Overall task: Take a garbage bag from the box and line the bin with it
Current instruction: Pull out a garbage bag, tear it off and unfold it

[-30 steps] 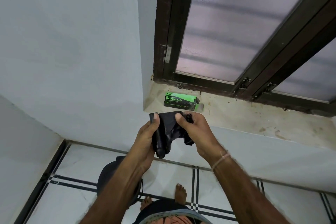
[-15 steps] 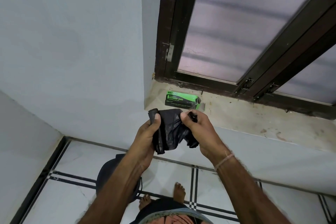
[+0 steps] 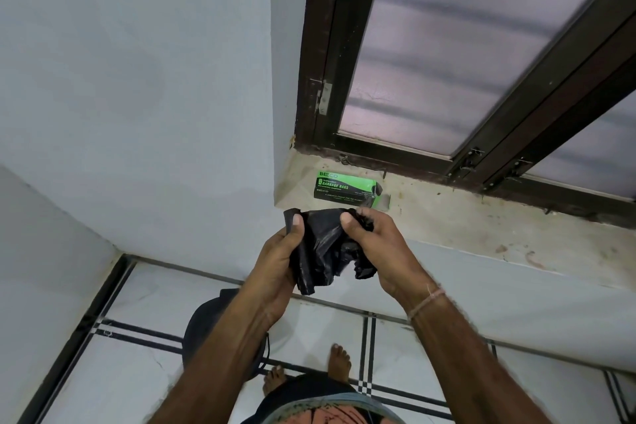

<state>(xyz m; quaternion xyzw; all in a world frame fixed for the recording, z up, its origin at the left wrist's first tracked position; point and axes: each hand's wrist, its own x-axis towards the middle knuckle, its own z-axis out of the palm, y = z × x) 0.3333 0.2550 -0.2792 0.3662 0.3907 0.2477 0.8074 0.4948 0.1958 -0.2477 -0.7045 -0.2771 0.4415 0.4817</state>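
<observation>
A crumpled black garbage bag [image 3: 323,248] hangs between both hands in front of the sill. My left hand [image 3: 278,262] pinches its left edge with the thumb on top. My right hand [image 3: 378,248] grips its right part, thumb pressed into the folds. Behind them a green and black box of garbage bags [image 3: 344,186] lies on the stone window sill [image 3: 481,231], near the wall corner. The dark round bin [image 3: 203,330] stands on the floor below, mostly hidden by my left forearm.
A dark wooden window frame [image 3: 323,79] with frosted panes rises behind the sill. White floor tiles with black lines [image 3: 130,337] run below. My bare feet [image 3: 339,361] stand right of the bin. A wall corner [image 3: 113,248] closes the left side.
Both hands stay at the bag and keep working its folds; the bag has bunched slightly differently. The view has shifted a little. The box has not moved.
</observation>
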